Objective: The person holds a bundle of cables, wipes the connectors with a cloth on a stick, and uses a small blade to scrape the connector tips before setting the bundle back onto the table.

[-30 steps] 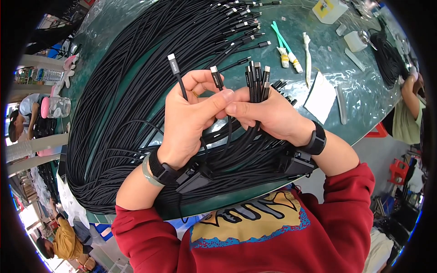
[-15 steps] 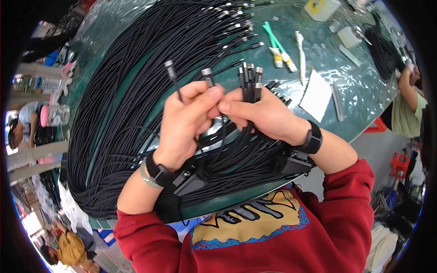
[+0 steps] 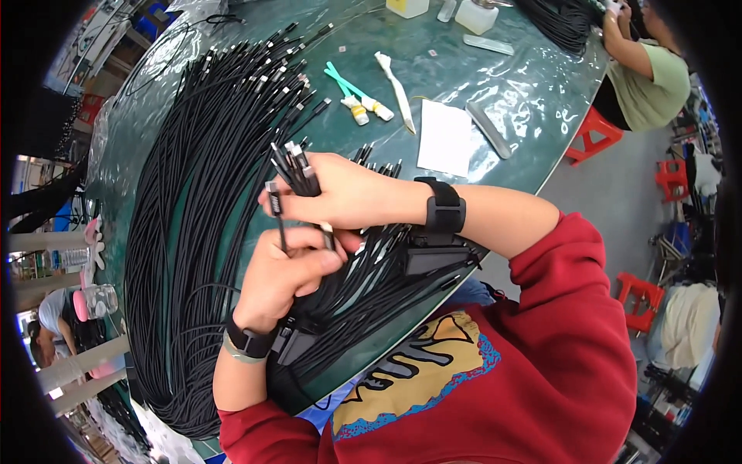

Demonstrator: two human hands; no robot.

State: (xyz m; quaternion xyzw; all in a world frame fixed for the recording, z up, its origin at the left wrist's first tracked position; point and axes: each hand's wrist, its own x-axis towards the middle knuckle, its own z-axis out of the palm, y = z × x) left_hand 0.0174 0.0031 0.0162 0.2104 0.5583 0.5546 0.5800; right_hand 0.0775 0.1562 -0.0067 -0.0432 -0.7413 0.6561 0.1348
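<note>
My left hand [image 3: 280,272] is closed on black cables. One plug with a metal tip [image 3: 329,237] stands up between its thumb and forefinger. Out of the same hand rises a second cable plug [image 3: 274,199], its head up against the fingers of my right hand. That right hand [image 3: 340,192], just above, is wrapped round a small bunch of cables [image 3: 297,170], their metal ends pointing up and away. Whether its fingertips also grip the second plug I cannot tell. A large curved bundle of black cables [image 3: 166,224] lies on the table to the left, plugs at the far end.
On the green table [image 3: 533,93] lie green-handled brushes [image 3: 359,100], a twisted white strip [image 3: 396,91], white paper [image 3: 444,139] and a grey bar [image 3: 488,130]. Bottles stand at the far edge. Another person [image 3: 645,69] works at far right, near red stools [image 3: 593,135].
My right hand has swung left with its cable bunch, now above my left hand and by the second plug. My left hand has dropped lower. The whole view has turned and shifted.
</note>
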